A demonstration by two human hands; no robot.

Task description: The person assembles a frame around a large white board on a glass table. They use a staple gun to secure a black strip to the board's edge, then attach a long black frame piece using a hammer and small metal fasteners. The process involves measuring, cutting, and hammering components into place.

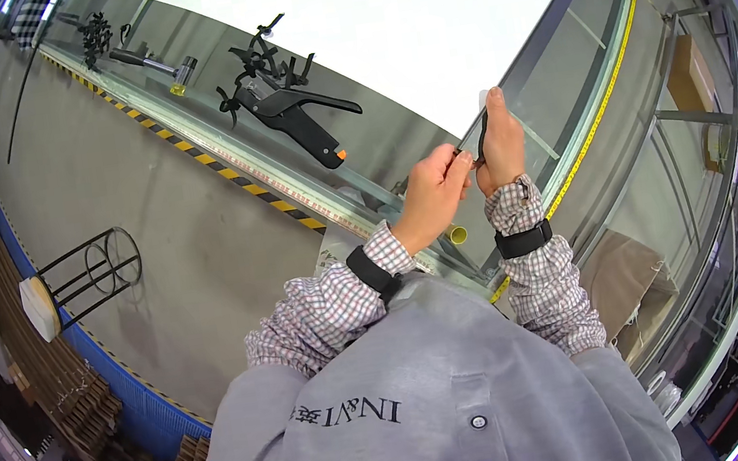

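My left hand point(432, 191) and my right hand point(500, 144) meet over the near corner of a metal-framed bench with a white top point(416, 26). Both pinch a thin dark part point(481, 134) between thumbs and fingers; its shape is mostly hidden by my fingers. My right index finger points up along it. A small yellow tube end point(457, 235) shows just below my left wrist. Both wrists carry black bands over checked sleeves.
A black plier-like hand tool with an orange tip point(301, 117) and several black plastic clips point(265, 61) lie on the bench rail. A mallet point(162, 66) lies farther left. A stool lies tipped over point(78, 276) on the grey floor. Stacked cardboard point(49, 370) lines the left.
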